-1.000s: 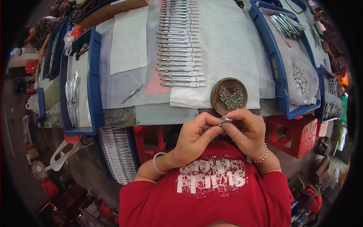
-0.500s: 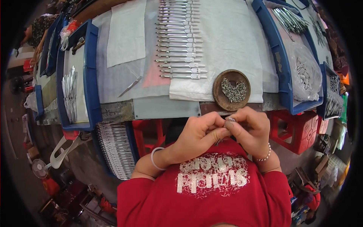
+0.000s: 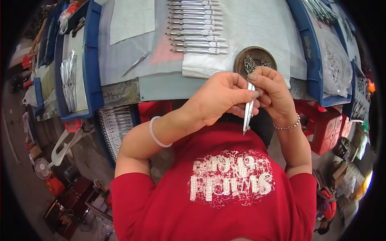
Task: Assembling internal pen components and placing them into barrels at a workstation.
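Far left there's the blue tray with a bundle of metal pieces lying in it, and next to that one loose metal tool sitting on the grey sheet by itself. Then the neat row of finished tools lined up on the white cloth.

Now the hands. My left hand is curled in, thumb and fingers pressed together around the upper part of the slim metal tool. A second ago both hands were bunched tight over something tiny just below the brown dish, and you couldn't really see the tool. Now it's out in the open, hanging upright between my hands with its pointed end down toward my red shirt. To me that reads like the fiddly little fitting bit is over and I'm on to checking or adjusting it.

My right hand pinches the top of that tool with its fingertips, right in front of the dish of small metal parts. Further right is another blue tray with more metal stuff.
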{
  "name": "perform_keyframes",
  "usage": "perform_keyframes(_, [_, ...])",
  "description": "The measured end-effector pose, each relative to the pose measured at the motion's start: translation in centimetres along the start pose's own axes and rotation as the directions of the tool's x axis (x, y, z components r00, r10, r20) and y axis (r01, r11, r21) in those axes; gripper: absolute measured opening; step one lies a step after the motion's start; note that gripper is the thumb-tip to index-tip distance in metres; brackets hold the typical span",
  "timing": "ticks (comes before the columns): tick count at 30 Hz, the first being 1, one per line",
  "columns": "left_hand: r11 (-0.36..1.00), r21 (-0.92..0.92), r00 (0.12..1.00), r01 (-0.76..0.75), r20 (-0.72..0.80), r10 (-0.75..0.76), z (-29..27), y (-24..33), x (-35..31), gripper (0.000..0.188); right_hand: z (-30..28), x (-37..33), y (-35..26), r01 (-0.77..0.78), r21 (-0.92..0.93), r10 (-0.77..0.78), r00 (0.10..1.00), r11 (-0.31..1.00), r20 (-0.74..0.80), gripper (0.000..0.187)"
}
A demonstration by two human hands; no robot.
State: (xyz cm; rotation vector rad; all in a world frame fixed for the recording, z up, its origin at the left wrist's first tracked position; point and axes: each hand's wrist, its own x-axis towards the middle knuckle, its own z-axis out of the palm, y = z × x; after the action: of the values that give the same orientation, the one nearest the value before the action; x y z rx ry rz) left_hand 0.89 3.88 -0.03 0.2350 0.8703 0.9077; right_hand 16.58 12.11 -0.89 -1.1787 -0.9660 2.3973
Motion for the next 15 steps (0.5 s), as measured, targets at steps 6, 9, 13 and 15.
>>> perform_keyframes(6, [0.999, 0.026, 1.0, 0.02, 0.018, -0.02, 0.1, 0.5, -0.3, 0.013, 0.3, -0.4, 0.2, 0.023, 0.028, -0.022, 1.0, 0.999, -0.021, 0.015])
perform_keyframes(9, [0.995, 0.095, 0.999, -0.029, 0.019, 0.027, 0.9, 0.6, -0.3, 0.014, 0.7, -1.4, -0.2, 0.095, 0.006, -0.095, 0.993, 0.995, -0.076, 0.016])
perform_keyframes(13, [0.992, 0.068, 0.994, -0.105, 0.015, 0.104, 2.3, -0.3, -1.0, 0.016, 1.2, -3.1, 0.4, 0.262, 0.135, -0.259, 0.965, 0.955, -0.042, 0.014])
perform_keyframes(15, [0.982, -0.165, 0.989, -0.096, 0.095, 0.113, 2.5, -1.5, -0.2, 0.038, 0.6, -3.5, 0.4, 0.287, 0.211, -0.301, 0.953, 0.934, 0.038, 0.012])
